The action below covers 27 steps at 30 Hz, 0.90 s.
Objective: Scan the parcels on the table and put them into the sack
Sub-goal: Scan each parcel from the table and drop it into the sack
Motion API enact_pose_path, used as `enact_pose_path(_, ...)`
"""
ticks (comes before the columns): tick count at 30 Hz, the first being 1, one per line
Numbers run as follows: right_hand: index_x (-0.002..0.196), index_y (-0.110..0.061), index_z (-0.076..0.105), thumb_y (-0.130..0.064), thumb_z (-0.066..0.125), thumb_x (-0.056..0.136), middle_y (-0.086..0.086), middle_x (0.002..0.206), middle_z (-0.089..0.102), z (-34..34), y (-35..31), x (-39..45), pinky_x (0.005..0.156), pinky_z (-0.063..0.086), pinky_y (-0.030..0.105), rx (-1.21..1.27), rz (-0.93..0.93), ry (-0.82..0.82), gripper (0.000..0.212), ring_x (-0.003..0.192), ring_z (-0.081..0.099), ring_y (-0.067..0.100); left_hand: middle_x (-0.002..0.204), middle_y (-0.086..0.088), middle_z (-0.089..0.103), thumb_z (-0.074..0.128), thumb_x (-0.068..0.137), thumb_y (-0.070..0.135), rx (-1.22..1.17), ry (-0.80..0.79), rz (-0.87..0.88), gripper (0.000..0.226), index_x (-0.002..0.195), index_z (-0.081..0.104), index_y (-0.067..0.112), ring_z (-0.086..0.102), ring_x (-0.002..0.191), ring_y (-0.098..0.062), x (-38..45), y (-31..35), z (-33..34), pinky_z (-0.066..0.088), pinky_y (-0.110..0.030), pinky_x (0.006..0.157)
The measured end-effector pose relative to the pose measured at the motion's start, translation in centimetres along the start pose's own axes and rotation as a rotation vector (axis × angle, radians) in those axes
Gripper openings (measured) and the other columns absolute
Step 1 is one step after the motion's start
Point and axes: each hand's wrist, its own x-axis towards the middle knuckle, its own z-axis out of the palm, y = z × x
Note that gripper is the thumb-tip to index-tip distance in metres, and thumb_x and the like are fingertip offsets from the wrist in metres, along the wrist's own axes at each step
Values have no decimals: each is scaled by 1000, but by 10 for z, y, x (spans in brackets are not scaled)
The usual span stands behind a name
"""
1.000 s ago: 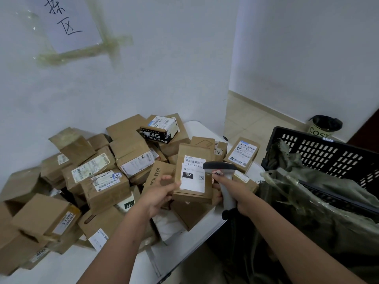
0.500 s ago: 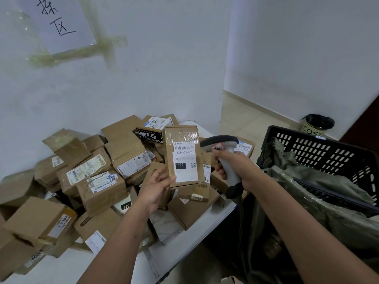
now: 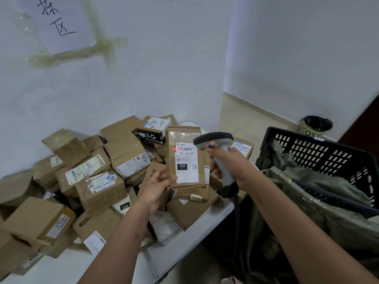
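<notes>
Cardboard fills most of the white table (image 3: 180,261), a heap of brown parcels (image 3: 98,181) running from nine o'clock round toward the middle, and one of them is up off the pile for its scan. The left hand (image 3: 158,187) grips this raised parcel (image 3: 185,158) by its lower left corner, label facing the person, while the right hand (image 3: 231,165), just to the parcel's three o'clock, is wrapped tight round the handle of the grey scanner (image 3: 215,140). A thin red line lies across the barcode at the label's top, so I'd say the scanning step is in hand right now. Off at three to four o'clock the olive-green sack (image 3: 320,203) sits draped inside a black crate (image 3: 320,152), its mouth open and close by. Next, I'd judge, the left hand must carry the box rightward past the scanner and drop it into that opening, keeping clear of the scanner's cable hanging at the table's edge.
</notes>
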Motion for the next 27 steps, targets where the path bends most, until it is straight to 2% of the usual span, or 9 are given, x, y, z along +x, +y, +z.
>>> enact_pose_path(4, 90, -7, 56, -26, 65, 92, 10, 60, 62, -1, 0, 0, 46, 45, 24, -6, -6, 6, 22, 43, 53, 15, 103, 7, 72, 66, 90, 2, -16, 10, -11, 48, 133, 52, 18, 69, 74, 6, -3, 2, 3, 48, -13, 60)
enact_pose_path(7, 90, -7, 57, -27, 65, 92, 10, 60, 63, -1, -1, 0, 45, 46, 24, -22, -13, 11, 21, 43, 53, 14, 105, 9, 73, 68, 89, 4, -31, 8, -20, 51, 135, 52, 20, 68, 82, 3, -5, 4, 4, 42, -20, 71)
enact_pose_path(16, 90, -6, 59, -28, 65, 92, 8, 59, 63, -3, -2, -1, 47, 47, 24, -17, -7, 11, 23, 44, 53, 14, 113, 7, 72, 71, 87, 9, -29, 9, -24, 53, 135, 53, 22, 64, 99, -6, -5, 6, 3, 40, -24, 76)
enact_pose_path(19, 91, -5, 61, -30, 67, 91, 8, 60, 62, -7, 3, -1, 46, 47, 24, 30, 45, 17, 26, 47, 53, 15, 118, 5, 70, 74, 86, 16, -7, -10, -33, 49, 131, 56, 26, 63, 107, -11, -9, 9, 0, 42, -25, 77)
enact_pose_path(23, 91, -3, 62, -32, 68, 91, 8, 59, 60, -28, 24, 1, 43, 46, 21, 126, 125, 76, 29, 44, 53, 14, 109, 6, 73, 72, 86, 34, 74, -22, -7, 38, 123, 65, 31, 61, 104, -16, -17, 19, -4, 43, -28, 76)
enact_pose_path(27, 88, -7, 57, -32, 63, 94, 7, 62, 52, -69, 62, 0, 38, 41, 18, 320, 259, 185, 27, 40, 47, 11, 106, 12, 69, 63, 92, 35, 180, -33, 60, 25, 117, 66, 33, 60, 101, -9, -26, 36, 12, 44, -27, 80)
